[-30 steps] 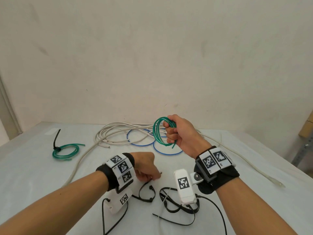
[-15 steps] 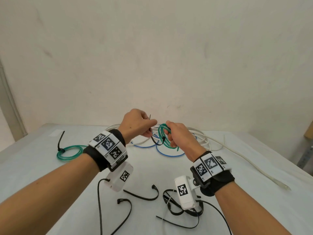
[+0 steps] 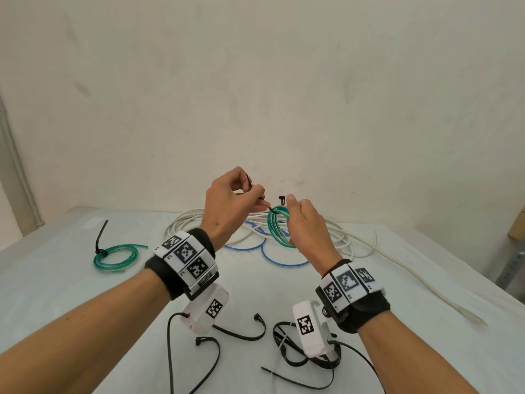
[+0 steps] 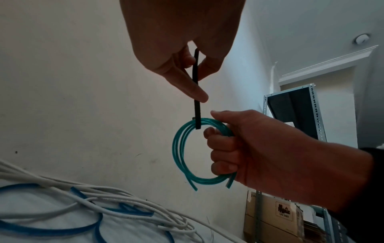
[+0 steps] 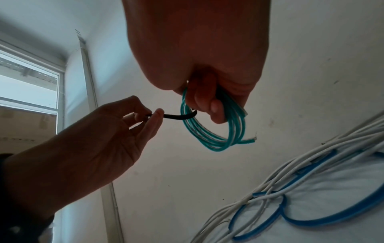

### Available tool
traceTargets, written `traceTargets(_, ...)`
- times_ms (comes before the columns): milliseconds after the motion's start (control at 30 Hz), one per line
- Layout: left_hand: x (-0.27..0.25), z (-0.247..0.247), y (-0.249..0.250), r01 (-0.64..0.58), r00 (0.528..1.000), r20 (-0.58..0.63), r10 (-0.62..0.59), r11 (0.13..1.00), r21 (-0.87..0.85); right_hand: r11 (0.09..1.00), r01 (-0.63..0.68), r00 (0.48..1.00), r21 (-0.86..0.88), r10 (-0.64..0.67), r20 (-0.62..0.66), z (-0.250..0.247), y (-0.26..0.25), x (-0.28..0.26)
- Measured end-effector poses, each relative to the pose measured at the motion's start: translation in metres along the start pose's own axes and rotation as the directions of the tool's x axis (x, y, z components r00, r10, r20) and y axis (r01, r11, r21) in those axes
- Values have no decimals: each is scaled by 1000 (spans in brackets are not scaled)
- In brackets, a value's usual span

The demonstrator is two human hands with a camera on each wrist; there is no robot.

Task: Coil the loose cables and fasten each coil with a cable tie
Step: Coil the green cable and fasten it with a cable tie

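This looks like a plain storeroom or makeshift workroom rather than a lived-in home. A table covered with a white cloth [image 3: 397,280] stands pushed against a bare, scuffed off-white plaster wall [image 3: 255,81]. To the right, a grey perforated-steel shelving upright [image 4: 316,113] carries brown cardboard boxes [image 4: 270,218], one printed with a black label. A white ceiling cornice [image 4: 328,64] and a small round white ceiling fitting [image 4: 362,38] show overhead. On the left, a window with a white frame [image 5: 29,85] lets daylight in beside a slim white wall conduit [image 5: 89,78].
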State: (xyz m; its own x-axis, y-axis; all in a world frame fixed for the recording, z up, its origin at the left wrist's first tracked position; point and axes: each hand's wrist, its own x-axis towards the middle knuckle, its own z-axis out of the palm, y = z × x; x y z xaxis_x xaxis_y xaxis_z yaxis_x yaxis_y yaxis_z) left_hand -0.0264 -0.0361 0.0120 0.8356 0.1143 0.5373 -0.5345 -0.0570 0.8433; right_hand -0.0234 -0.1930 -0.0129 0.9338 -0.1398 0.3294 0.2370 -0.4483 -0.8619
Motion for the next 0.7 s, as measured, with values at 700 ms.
traceTargets(700, 5, -7, 1, 451, 865, 392, -313, 829, -332, 978, 54, 994, 203, -73, 86, 4, -12, -5)
